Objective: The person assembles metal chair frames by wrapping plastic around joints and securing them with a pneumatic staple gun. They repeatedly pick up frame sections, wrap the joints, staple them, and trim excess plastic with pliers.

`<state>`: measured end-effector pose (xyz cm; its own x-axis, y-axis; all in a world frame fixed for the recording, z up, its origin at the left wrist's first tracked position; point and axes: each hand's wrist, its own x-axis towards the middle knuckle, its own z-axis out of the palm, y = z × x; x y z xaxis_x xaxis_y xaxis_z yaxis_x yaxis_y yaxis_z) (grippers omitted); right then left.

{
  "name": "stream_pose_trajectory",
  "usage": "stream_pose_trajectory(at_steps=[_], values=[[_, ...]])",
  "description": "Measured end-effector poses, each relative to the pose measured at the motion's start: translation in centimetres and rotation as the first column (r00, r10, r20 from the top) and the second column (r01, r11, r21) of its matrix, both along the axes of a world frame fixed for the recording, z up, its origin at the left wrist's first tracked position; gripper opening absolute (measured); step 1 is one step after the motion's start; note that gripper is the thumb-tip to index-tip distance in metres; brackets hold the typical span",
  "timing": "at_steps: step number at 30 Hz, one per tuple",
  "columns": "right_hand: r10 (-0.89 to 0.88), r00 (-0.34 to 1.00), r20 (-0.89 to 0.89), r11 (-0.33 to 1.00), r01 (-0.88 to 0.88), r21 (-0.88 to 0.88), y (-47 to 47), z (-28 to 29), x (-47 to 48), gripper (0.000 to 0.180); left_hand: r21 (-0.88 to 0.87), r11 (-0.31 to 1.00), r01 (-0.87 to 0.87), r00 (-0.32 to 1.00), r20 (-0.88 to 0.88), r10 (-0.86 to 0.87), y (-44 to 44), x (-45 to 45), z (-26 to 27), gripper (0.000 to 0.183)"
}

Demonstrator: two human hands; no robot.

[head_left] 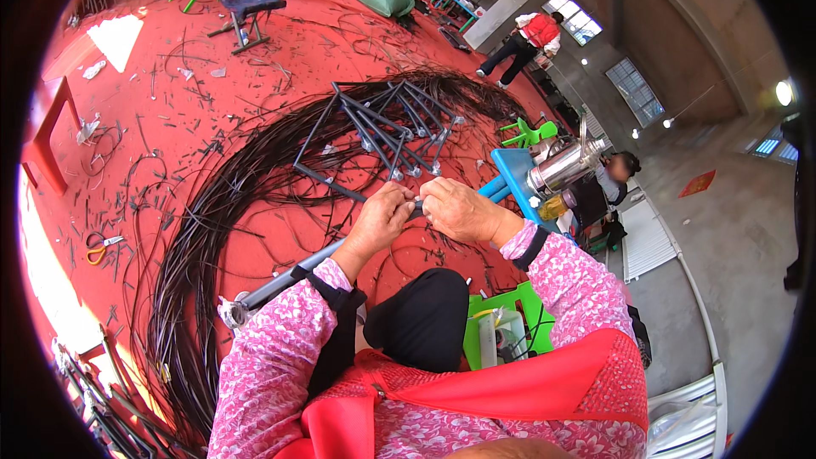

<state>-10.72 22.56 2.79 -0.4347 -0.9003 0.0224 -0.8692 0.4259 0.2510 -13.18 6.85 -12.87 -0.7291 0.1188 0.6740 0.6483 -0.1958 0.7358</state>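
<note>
In front of me, a frame of dark grey tubes stands over the red floor covering, with clear plastic wrapped on several tube ends. My left hand is closed around one of its bars, thumb and fingers pinched together. Close beside it on the right, my right hand has its fingertips bunched on the same bar. Whatever small piece lies under the fingertips is hidden. Below the frame sweeps a long curved bundle of dark strands. A lighter grey tube runs beneath my left forearm.
Right of my hands, a blue stool bears a steel flask and a jar of yellowish liquid. A green plastic seat is near my knee. Scissors lie left among dark scraps. One person stands beyond; another is at right.
</note>
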Motion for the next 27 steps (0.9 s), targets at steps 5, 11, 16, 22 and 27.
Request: stream_pose_trajectory(at_steps=[5,11,16,22,27], values=[[-0.134,0.985,-0.105,0.984,0.119,-0.134,-0.9,-1.4,1.9,0.02,-0.051,0.999,0.0,0.988,0.153,0.008,-0.1,0.3,0.6,0.015],[-0.242,0.95,-0.197,0.882,0.131,-0.452,-1.9,-4.0,3.1,0.03,-0.06,0.998,-0.011,0.979,0.201,0.023,0.0,-0.5,0.3,0.028],[-0.558,0.815,-0.156,0.713,0.374,-0.592,-3.0,-5.1,5.4,0.034,-0.033,0.999,0.041,0.957,0.29,-0.03,0.2,-0.3,-0.2,0.03],[-0.703,0.711,0.018,0.579,0.586,-0.567,-3.1,-5.1,6.7,0.027,-0.04,0.997,0.063,0.954,0.296,-0.049,0.9,0.4,-0.3,0.031],[-0.712,0.701,0.048,0.495,0.549,-0.674,-3.6,-5.9,6.1,0.027,0.009,0.997,0.071,0.942,0.328,-0.07,0.6,0.5,-0.1,0.036]])
